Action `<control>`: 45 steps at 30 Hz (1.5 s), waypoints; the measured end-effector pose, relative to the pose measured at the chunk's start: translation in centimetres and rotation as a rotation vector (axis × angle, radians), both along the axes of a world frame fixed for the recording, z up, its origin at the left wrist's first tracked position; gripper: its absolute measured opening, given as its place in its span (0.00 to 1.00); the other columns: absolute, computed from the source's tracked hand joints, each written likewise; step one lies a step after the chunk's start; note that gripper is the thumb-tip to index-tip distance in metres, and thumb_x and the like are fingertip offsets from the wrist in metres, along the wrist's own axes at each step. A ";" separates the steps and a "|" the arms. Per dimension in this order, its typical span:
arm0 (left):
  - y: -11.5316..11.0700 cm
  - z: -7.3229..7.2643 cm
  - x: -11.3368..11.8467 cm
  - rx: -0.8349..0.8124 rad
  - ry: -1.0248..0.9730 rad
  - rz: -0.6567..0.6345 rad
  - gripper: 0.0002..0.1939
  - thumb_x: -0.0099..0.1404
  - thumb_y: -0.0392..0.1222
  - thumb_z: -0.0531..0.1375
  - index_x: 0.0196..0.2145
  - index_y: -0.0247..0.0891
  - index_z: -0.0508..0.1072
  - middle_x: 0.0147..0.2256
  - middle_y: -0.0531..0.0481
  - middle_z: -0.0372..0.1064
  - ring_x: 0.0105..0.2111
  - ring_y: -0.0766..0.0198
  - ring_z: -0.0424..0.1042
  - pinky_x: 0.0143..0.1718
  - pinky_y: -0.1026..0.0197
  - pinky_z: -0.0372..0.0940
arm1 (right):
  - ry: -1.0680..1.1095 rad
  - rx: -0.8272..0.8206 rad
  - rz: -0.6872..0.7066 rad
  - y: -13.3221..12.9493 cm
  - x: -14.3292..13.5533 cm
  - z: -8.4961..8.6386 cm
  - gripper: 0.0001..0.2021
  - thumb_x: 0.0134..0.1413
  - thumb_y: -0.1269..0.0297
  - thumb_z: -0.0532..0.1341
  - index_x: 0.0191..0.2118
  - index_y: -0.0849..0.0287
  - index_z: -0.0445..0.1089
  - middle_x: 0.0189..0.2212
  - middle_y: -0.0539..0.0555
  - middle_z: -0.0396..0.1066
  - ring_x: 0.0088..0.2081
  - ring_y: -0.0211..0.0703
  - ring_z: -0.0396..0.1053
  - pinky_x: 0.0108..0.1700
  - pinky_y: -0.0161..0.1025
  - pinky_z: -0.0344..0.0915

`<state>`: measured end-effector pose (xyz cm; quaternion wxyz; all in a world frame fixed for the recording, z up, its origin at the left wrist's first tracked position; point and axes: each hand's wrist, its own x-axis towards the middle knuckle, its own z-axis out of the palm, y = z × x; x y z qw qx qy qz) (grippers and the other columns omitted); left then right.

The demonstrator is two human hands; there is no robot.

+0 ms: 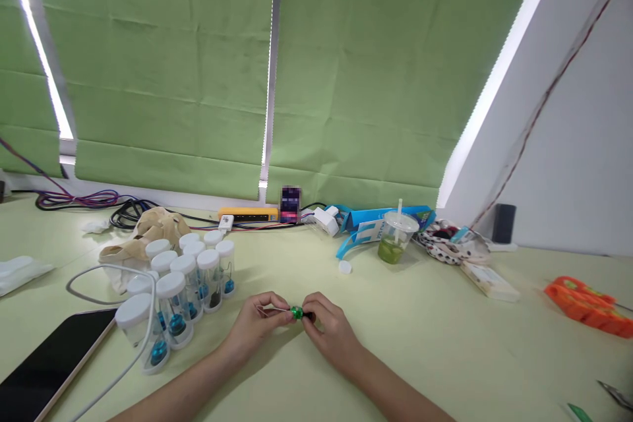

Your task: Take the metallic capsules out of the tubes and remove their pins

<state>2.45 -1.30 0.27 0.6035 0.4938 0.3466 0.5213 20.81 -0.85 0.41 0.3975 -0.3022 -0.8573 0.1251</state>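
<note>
Between my two hands, low in the middle of the head view, is a small shiny green piece (297, 312) with a thin wire on its left side. My left hand (262, 323) pinches the wire side between thumb and fingers. My right hand (329, 326) is closed on a small dark part (309, 316) at the green piece's other end; the fingers hide most of it. Left of my hands stand several clear tubes with white lids (171, 283), most with a blue metallic piece inside. A loose white cap (345, 267) lies beyond my right hand.
A phone (54, 362) and a pale cable (133, 362) lie at the left. Toward the back are a drink cup (395, 241), a blue packet (366, 221), a yellow power strip (247, 213) and tangled cables (131, 212). An orange object (588, 306) lies at the right.
</note>
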 end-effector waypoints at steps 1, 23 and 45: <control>0.0 0.1 0.0 0.007 0.004 0.006 0.09 0.45 0.39 0.68 0.22 0.35 0.71 0.25 0.52 0.71 0.28 0.64 0.71 0.33 0.63 0.64 | -0.004 -0.004 0.002 0.0 0.0 0.0 0.07 0.53 0.76 0.50 0.34 0.59 0.62 0.32 0.54 0.61 0.30 0.36 0.61 0.31 0.33 0.60; -0.6 0.0 0.2 0.243 0.215 0.067 0.09 0.51 0.42 0.64 0.22 0.34 0.70 0.28 0.48 0.67 0.30 0.63 0.68 0.33 0.62 0.64 | 0.009 0.019 -0.055 0.1 -0.1 -1.0 0.09 0.47 0.81 0.52 0.30 0.59 0.59 0.31 0.53 0.61 0.28 0.35 0.60 0.29 0.32 0.57; -0.3 -0.1 0.3 0.121 0.151 0.072 0.09 0.47 0.42 0.66 0.21 0.34 0.71 0.26 0.49 0.70 0.29 0.64 0.68 0.31 0.64 0.63 | 0.091 0.010 -0.049 0.0 -0.5 -0.6 0.09 0.47 0.81 0.51 0.30 0.58 0.55 0.32 0.53 0.59 0.32 0.37 0.60 0.32 0.33 0.58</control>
